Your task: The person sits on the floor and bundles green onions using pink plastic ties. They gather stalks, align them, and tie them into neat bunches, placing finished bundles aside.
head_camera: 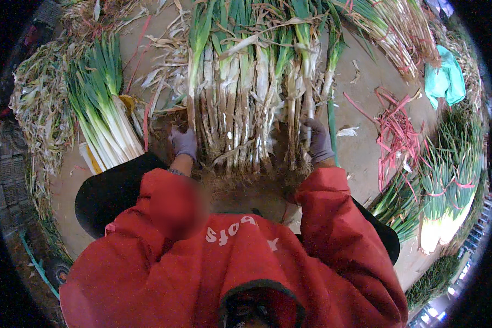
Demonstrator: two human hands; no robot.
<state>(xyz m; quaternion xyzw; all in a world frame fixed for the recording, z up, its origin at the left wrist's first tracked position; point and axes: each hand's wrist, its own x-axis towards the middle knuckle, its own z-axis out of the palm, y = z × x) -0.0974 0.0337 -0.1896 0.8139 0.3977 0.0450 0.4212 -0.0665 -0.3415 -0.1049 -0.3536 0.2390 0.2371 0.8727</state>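
A broad row of long green onions [238, 98] lies before me, leaves pointing away and soil-covered roots toward me. Dry, papery skins cling to many stalks. My left hand [183, 142], in a pale grey-purple glove, is at the lower end of the leftmost stalk [191, 98]; its fingers are partly hidden, so its grip is unclear. At the right side of the row, my right hand [319, 139], gloved alike, has its fingers curled around the lower part of a pale onion stalk [308, 98].
Peeled green onions [106, 127] lie at left, beside a heap of dry leaves [41, 110]. At right are tangled red ties [397, 135], a turquoise plastic bag [445, 78] and tied onion bundles [447, 205]. More tied onions [389, 45] lie at the upper right.
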